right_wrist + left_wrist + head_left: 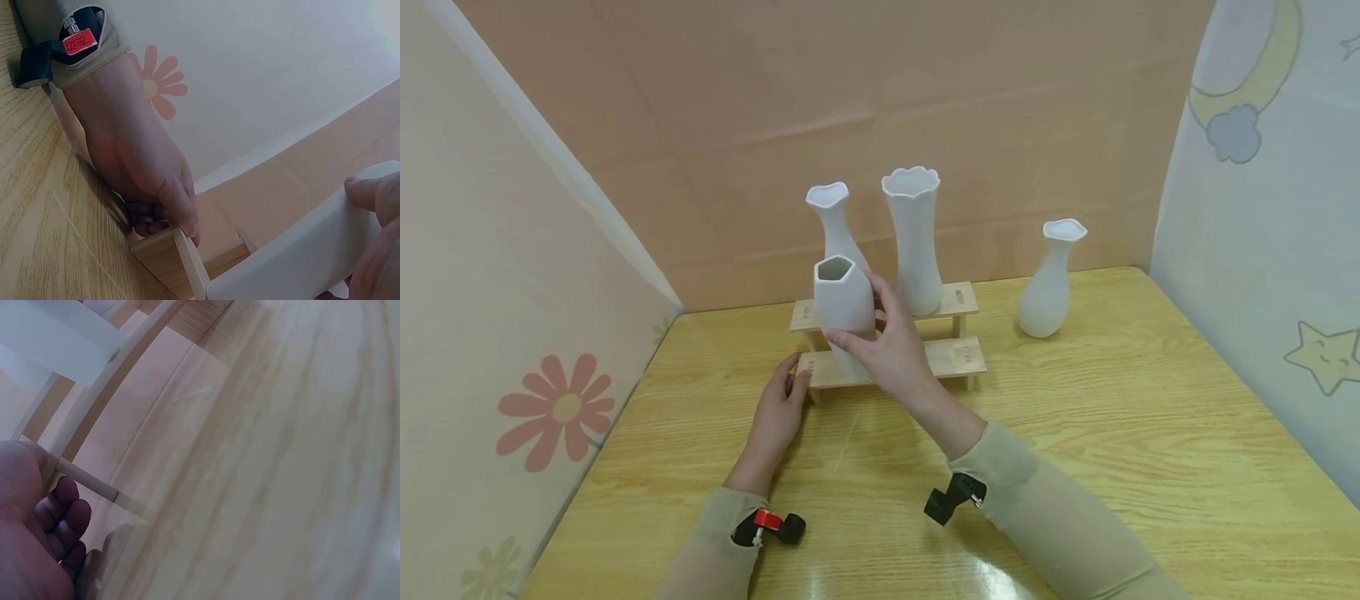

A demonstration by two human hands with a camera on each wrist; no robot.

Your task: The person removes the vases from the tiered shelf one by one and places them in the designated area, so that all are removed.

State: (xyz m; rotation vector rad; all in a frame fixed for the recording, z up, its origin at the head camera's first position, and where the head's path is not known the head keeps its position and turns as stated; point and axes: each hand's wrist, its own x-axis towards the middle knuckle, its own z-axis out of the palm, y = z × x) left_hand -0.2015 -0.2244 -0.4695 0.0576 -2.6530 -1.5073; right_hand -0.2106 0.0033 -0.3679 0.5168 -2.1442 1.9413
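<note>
My right hand (895, 346) grips a white vase (844, 304) with an angular, five-sided mouth, thumb on the near side. The vase tilts slightly, its base at the left part of the lower step of a two-tier wooden stand (936, 358); I cannot tell whether it touches the step. At the stand's left end, my left hand (780, 408) holds the lower step, its thumb against the board and its fingers curled, as the right wrist view shows. On the upper step stand a scalloped-rim white vase (916, 242) and a narrow-necked white vase (835, 221), partly hidden.
Another white vase (1047, 287), round-bellied with a wavy rim, stands on the wooden table (1120, 400) right of the stand. A pinkish backdrop (737, 167) rises behind; patterned panels (497, 275) flank the table.
</note>
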